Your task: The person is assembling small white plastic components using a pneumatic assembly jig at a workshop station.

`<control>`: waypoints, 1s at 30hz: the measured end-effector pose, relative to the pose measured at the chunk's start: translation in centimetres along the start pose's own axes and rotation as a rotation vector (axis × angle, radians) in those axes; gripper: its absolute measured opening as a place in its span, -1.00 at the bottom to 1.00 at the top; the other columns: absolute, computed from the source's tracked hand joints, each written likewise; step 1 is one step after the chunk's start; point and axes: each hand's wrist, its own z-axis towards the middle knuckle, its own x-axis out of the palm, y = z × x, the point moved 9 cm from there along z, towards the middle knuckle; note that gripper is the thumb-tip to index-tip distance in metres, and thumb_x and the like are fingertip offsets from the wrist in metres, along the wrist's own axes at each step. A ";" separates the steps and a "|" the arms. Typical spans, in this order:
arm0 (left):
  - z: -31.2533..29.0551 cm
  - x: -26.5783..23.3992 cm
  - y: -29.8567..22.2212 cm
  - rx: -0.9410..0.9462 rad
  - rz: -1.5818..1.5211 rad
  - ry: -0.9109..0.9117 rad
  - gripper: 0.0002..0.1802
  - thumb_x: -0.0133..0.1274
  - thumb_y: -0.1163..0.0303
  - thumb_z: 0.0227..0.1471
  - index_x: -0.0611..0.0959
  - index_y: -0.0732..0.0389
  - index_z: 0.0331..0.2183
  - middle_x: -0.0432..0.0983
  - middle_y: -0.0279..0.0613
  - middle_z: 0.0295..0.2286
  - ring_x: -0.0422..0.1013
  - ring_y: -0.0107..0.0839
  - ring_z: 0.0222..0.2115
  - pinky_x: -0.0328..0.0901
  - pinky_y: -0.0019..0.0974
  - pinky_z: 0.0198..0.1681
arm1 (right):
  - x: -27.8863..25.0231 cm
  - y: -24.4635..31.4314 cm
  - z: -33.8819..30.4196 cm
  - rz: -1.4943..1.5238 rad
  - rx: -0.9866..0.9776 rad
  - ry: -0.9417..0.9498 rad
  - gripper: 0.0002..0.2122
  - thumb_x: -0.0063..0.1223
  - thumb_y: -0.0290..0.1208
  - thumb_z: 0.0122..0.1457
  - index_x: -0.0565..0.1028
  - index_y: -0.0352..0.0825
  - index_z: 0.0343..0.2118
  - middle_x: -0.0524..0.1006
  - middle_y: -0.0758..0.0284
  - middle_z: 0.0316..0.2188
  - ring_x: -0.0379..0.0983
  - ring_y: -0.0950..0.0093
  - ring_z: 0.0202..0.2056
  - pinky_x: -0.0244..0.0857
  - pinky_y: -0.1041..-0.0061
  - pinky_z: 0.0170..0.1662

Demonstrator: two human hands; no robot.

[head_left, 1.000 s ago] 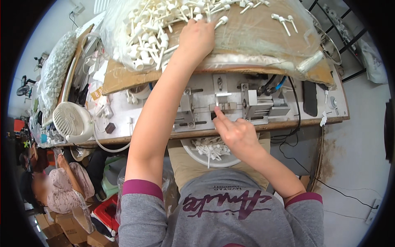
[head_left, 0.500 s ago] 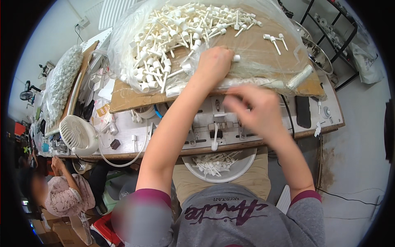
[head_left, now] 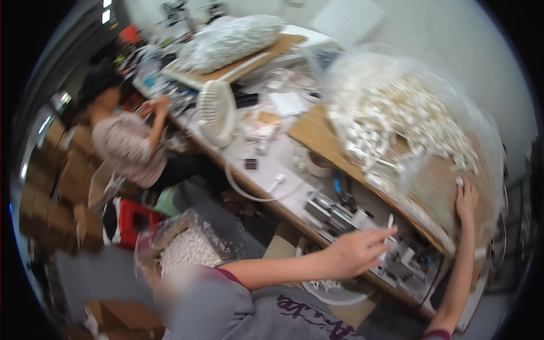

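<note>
Above the metal fixture (head_left: 405,258) at the bench's front edge, my left hand (head_left: 357,252) is closed on a white plastic stemmed piece (head_left: 390,222), whose stem sticks up past the fingers. Further right, my right hand (head_left: 467,201) is on the cardboard sheet (head_left: 317,133), its fingertips at another small white piece (head_left: 459,181). Motion blur softens that grip. A large heap of similar white stemmed pieces (head_left: 408,116) lies on the cardboard, within clear plastic film (head_left: 481,122).
Over my lap sits a white bowl (head_left: 340,296) of white pieces. A white fan (head_left: 216,113) and a pale hose (head_left: 241,190) are on the bench to the left. Beyond, another person (head_left: 127,141) works beside a bulging white bag (head_left: 232,42). A red stool (head_left: 139,224) stands behind.
The view has swung left. My left hand has come off the cardboard to above the fixture with a white piece; my right hand has moved from near the fixture onto the cardboard.
</note>
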 end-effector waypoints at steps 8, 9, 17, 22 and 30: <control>-5.8 4.1 2.4 -0.045 0.055 0.016 -0.68 0.11 0.44 0.00 0.58 0.29 -0.15 0.34 0.04 0.07 0.43 -0.16 -0.21 0.39 -0.19 -0.18 | -6.0 16.5 -6.2 0.453 -0.439 0.095 -0.71 -0.14 -0.61 0.24 0.45 -0.33 0.01 0.42 0.12 -0.09 0.33 0.16 -0.03 0.19 0.34 0.09; -6.2 4.5 2.7 -0.048 0.084 0.018 -0.68 0.10 0.44 0.00 0.58 0.29 -0.14 0.34 0.03 0.08 0.44 -0.18 -0.23 0.39 -0.20 -0.19 | -6.5 16.9 -6.4 0.489 -0.448 0.131 -0.70 -0.13 -0.64 0.22 0.45 -0.34 0.01 0.41 0.14 -0.11 0.34 0.18 -0.05 0.20 0.37 0.07; -6.1 8.3 3.2 0.035 0.436 0.218 -0.75 0.03 0.40 -0.12 0.59 0.33 -0.35 0.39 0.12 0.08 0.49 -0.37 -0.53 0.33 -0.29 -0.43 | -11.3 19.9 -8.1 0.629 -0.422 0.144 -0.57 -0.05 -0.70 0.12 0.40 -0.30 0.09 0.38 0.19 -0.21 0.35 0.26 -0.19 0.25 0.40 -0.01; -4.5 8.9 3.3 0.108 0.563 0.324 -0.79 0.06 0.39 -0.19 0.59 0.34 -0.47 0.41 0.25 0.03 0.50 -0.37 -0.61 0.28 -0.34 -0.60 | -9.0 16.8 -6.7 0.388 -0.227 0.348 -0.66 0.03 -0.51 0.17 0.41 -0.34 0.03 0.37 0.12 -0.17 0.37 0.19 -0.19 0.26 0.36 -0.06; -4.1 9.1 2.4 0.081 0.478 0.216 -0.83 0.10 0.36 -0.32 0.65 0.27 -0.62 0.40 0.43 -0.02 0.51 -0.31 -0.59 0.29 -0.24 -0.63 | -8.5 18.5 -7.8 0.368 -0.215 0.165 -0.61 0.04 -0.10 0.22 0.49 -0.37 -0.10 0.43 0.05 -0.17 0.37 0.07 -0.09 0.25 0.25 -0.03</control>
